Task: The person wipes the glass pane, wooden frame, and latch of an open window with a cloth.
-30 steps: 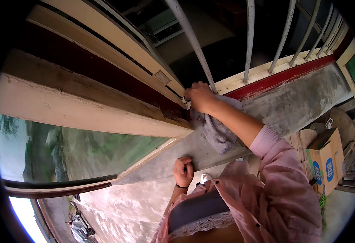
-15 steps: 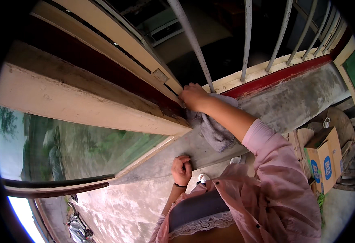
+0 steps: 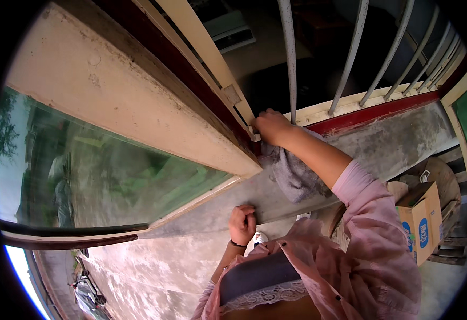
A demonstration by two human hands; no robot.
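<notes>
My right hand (image 3: 274, 127) reaches up to the lower corner of the window frame (image 3: 229, 96), beside the first metal bar. Its fingers are closed on a grey cloth (image 3: 296, 173), pressed into that corner. Most of the cloth hangs below the hand and lies over the concrete sill (image 3: 345, 184). What the fingertips touch is partly hidden by the hand itself. Lower down, my left hand (image 3: 242, 224) rests at the sill's front edge. Its fingers are curled in, and nothing shows in them.
An open window sash with green-tinted glass (image 3: 111, 176) stands out on the left. Metal bars (image 3: 351, 58) cross the opening above a red strip (image 3: 367, 118). A cardboard box (image 3: 421, 221) sits at right near a round wooden piece (image 3: 447, 181). A motorbike (image 3: 88, 293) is far below left.
The view has shifted, so the frame, bars and box sit differently in the picture. My right hand stays at the frame corner with the cloth; my left hand remains on the sill edge.
</notes>
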